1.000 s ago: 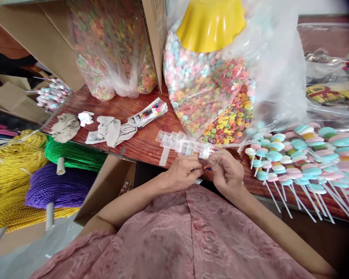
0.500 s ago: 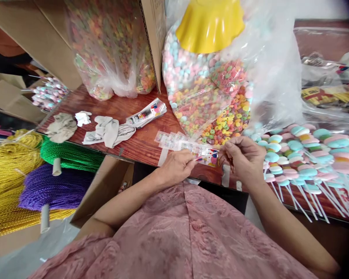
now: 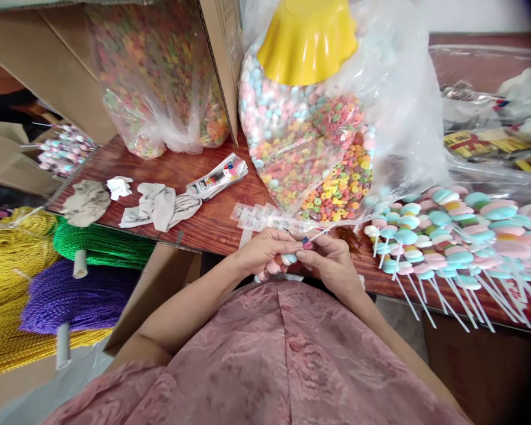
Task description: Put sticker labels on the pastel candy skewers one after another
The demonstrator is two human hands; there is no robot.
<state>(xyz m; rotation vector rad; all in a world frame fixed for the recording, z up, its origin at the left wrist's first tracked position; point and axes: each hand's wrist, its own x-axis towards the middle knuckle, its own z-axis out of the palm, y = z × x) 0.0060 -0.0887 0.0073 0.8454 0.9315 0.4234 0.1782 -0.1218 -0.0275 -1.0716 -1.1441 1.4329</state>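
Observation:
My left hand (image 3: 265, 251) is closed around a candy skewer (image 3: 274, 265) with pink and blue marshmallow pieces, held just over the table's front edge. Its white stick (image 3: 316, 234) points up to the right. Against the skewer's neck, beside a small dark blue and red printed bit (image 3: 307, 242), the fingers of my right hand (image 3: 331, 260) are pinched. Whether they also hold a thin tie is hidden. Thin golden-brown ties (image 3: 349, 238) lie right of that hand. Clear printed wrappers (image 3: 259, 216) are fanned out behind my left hand.
A big bag of ring candies and marshmallows (image 3: 336, 195) stands behind my hands, a yellow bowl (image 3: 307, 47) on it. Finished-looking candy skewers (image 3: 442, 236) pile up at right. Left are grey cloth gloves (image 3: 159, 206), a wrapper bundle (image 3: 219, 176), a carton (image 3: 230, 53) and cord bundles (image 3: 84, 295).
Both hands have come together at the table edge, the right moving left from the ties. A candy skewer now shows in them; before, my left hand was at the printed wrappers.

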